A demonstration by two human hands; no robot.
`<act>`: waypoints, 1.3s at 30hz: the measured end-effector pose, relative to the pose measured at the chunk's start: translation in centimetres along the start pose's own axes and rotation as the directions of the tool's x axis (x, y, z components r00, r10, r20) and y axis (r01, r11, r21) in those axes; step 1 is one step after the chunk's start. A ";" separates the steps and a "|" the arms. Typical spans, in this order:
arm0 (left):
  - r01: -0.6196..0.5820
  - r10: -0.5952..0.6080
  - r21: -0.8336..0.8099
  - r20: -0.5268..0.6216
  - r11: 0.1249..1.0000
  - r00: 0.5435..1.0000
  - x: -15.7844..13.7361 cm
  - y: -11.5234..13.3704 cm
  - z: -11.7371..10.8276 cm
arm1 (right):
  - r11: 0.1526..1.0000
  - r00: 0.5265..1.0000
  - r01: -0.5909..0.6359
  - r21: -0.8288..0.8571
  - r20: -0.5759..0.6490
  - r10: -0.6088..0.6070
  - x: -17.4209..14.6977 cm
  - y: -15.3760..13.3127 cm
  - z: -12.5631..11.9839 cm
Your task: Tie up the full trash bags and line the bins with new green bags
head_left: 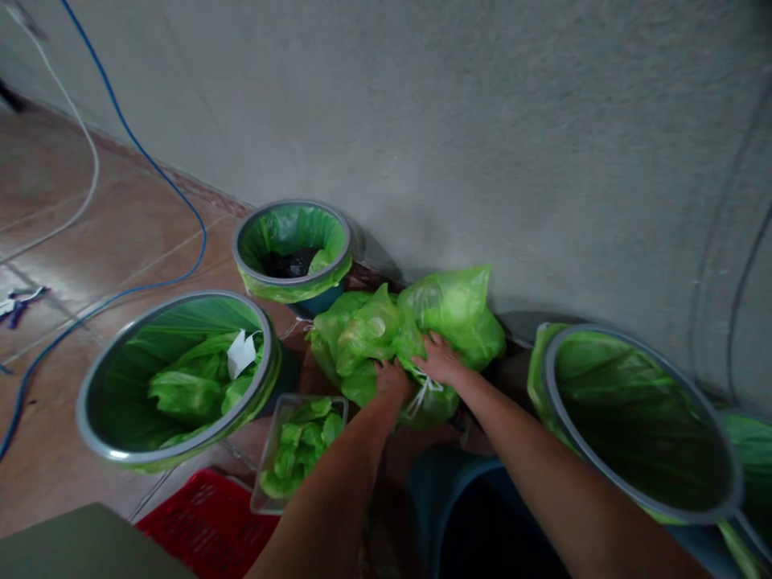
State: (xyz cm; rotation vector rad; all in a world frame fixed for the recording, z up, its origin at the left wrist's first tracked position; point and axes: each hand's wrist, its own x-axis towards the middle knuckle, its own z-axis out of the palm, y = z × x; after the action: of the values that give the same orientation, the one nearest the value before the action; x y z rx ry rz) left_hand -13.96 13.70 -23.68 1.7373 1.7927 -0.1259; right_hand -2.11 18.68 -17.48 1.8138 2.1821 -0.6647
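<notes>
Filled green plastic bags (367, 334) lie bunched on the floor against the wall, pale round shapes showing through the film. My left hand (393, 379) grips the front of the pile, its fingers curled into the plastic. Just to the right and a little farther back, my right hand (442, 358) holds the bag (455, 305) at its gathered side, fingertips partly sunk in the folds. White drawstring ends (427, 386) hang loose between and below my hands. What the fingertips close around is partly hidden.
Lined bins stand around: a small one (290, 281) behind, a large one (96, 434) left, another (550, 370) right. A clear tub (265, 503) of green leaves and a red crate (205, 523) sit near. A blue bin (428, 482) is below my arms. A blue cable (129, 133) crosses left.
</notes>
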 end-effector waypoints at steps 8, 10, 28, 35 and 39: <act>0.147 -0.157 -0.156 -0.052 0.977 0.986 -1.7 -0.8 -2.1 | 0.994 0.993 -0.102 -0.038 -0.056 0.100 -1.0 -0.1 -0.8; 0.200 -0.224 -0.212 -0.095 0.956 0.970 -3.3 -0.6 -2.5 | 0.994 0.974 -0.096 -0.042 -0.208 0.086 -2.1 -1.7 -2.4; 0.278 -0.259 -0.399 0.103 0.874 0.960 -8.1 -4.2 2.3 | 0.949 0.969 0.248 -0.195 0.032 -0.247 2.5 -8.2 2.3; 0.317 -0.267 -0.355 0.185 0.879 0.946 -5.4 -4.6 1.8 | 0.947 0.974 0.228 -0.228 0.050 -0.223 0.6 -9.1 1.8; 0.366 -0.344 -0.349 0.124 0.863 0.931 -7.2 -3.8 1.8 | 0.951 0.964 0.253 -0.175 -0.043 -0.264 -1.4 -10.9 0.3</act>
State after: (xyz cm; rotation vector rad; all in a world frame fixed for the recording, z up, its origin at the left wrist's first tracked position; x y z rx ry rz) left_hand -17.37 6.14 -22.91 1.1209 1.9330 0.0090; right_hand -12.47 15.88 -14.92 1.5014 2.4636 -0.4570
